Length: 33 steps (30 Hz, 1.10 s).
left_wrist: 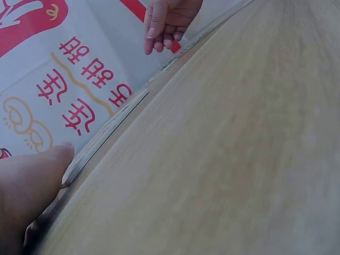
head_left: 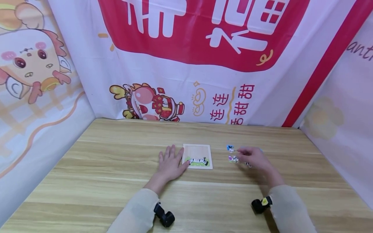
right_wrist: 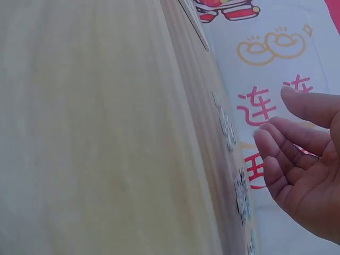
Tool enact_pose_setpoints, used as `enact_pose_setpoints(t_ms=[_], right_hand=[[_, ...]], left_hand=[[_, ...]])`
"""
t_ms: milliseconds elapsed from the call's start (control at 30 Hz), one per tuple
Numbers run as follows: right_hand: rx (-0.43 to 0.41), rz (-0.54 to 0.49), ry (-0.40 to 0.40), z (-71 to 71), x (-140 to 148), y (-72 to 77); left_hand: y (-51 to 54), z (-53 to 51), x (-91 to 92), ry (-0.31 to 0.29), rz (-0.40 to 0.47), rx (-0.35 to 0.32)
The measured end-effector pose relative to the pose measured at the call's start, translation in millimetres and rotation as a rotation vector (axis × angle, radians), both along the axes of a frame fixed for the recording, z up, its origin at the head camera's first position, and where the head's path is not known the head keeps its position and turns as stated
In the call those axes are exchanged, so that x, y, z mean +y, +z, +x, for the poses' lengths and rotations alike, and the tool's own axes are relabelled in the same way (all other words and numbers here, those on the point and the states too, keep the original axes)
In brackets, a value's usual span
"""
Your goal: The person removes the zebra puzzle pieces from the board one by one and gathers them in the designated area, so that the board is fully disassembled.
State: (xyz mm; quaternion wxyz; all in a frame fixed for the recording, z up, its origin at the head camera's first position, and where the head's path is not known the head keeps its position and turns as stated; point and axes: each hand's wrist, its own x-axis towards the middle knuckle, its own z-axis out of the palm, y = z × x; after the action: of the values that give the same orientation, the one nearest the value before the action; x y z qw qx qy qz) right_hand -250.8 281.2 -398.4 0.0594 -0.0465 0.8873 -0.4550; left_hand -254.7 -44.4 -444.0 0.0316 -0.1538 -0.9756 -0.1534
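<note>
A square puzzle tray [head_left: 198, 151] lies on the table, its lower strip filled with zebra-striped pieces [head_left: 198, 161] on green. My left hand [head_left: 170, 165] rests flat with spread fingers at the tray's left edge, its thumb over the lower left corner. To the right, my right hand [head_left: 253, 157] hovers above loose jigsaw pieces [head_left: 233, 159]. In the right wrist view, the fingers of that hand [right_wrist: 308, 154] are loosely bent, the thumb stands apart, and nothing shows between them. Some pieces are partly hidden under it in the head view.
Another loose piece [head_left: 230, 148] with blue on it lies just behind. The wooden table [head_left: 116, 155] ends at a printed cloth backdrop [head_left: 186, 74], with cloth walls at both sides. Each wrist carries a small black camera [head_left: 166, 217].
</note>
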Motion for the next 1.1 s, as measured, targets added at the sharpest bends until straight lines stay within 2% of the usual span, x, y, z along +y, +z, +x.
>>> enact_pose_setpoints(t_ms=[167,367,533,733,900,1000,1100], right_hand=[[0.023,-0.001,-0.021,0.5,-19.7,3.2],[0.06,-0.001,0.005,-0.2,-45.3,0.4],[0.088,-0.025,0.04,-0.8,-63.6,-6.3],[0.077,-0.061,0.026,-1.4,-80.9,-18.0],[0.113,-0.101,0.064,-0.6,-90.4,-25.5],[0.136,-0.094,0.084,-0.3,-93.2,-29.7],[0.167,-0.043,0.085,1.6,-94.7,-32.7]], left_hand=[[3.1,3.9,3.4,-0.076,0.049,0.022],[4.6,12.0,12.9,-0.182,0.026,0.04],[5.1,18.0,19.8,-0.234,-0.003,0.022],[4.5,21.3,21.4,-0.249,-0.014,0.006],[3.4,22.5,20.7,-0.252,-0.021,0.002],[4.5,23.4,20.9,-0.252,-0.033,-0.001],[5.1,23.7,21.7,-0.253,-0.051,-0.004]])
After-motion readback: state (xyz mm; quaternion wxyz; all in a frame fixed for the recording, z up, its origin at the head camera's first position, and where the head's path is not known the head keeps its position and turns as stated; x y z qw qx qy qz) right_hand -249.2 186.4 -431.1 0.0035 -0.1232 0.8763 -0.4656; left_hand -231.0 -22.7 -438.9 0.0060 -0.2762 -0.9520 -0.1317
